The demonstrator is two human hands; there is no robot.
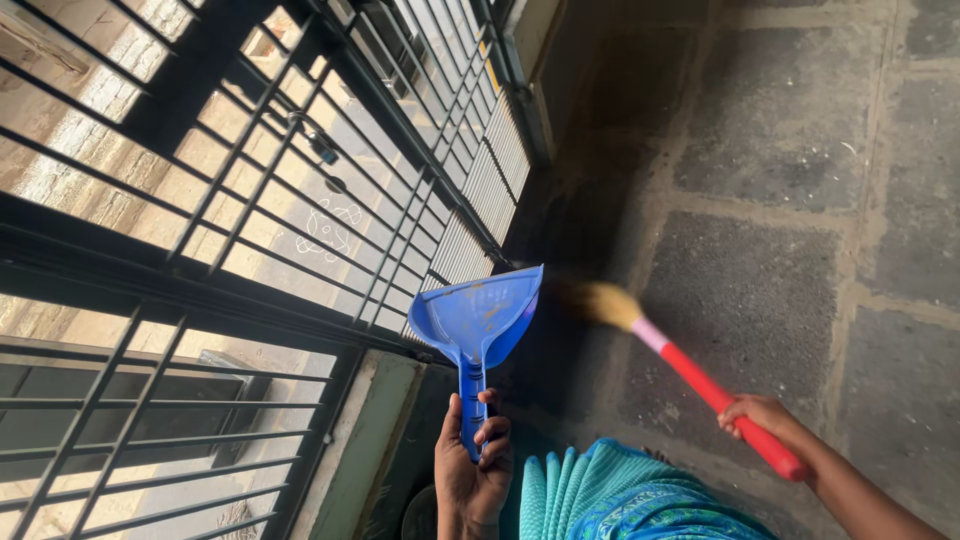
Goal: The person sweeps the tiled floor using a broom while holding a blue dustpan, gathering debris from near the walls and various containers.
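Note:
My left hand (473, 460) grips the handle of a blue plastic dustpan (478, 315). The pan is tilted up, with its open mouth toward the floor by the gate. My right hand (762, 416) holds the red handle of a broom (700, 378). The broom has a pink band and blurred straw bristles (598, 300) just right of the dustpan's lip. A little dust shows inside the pan.
A black metal grille gate (300, 180) fills the left side, with a sunlit pavement beyond it. Grey stone floor slabs (780, 130) with pale joints spread to the right. Teal fabric of my clothing (620, 495) hangs at the bottom centre.

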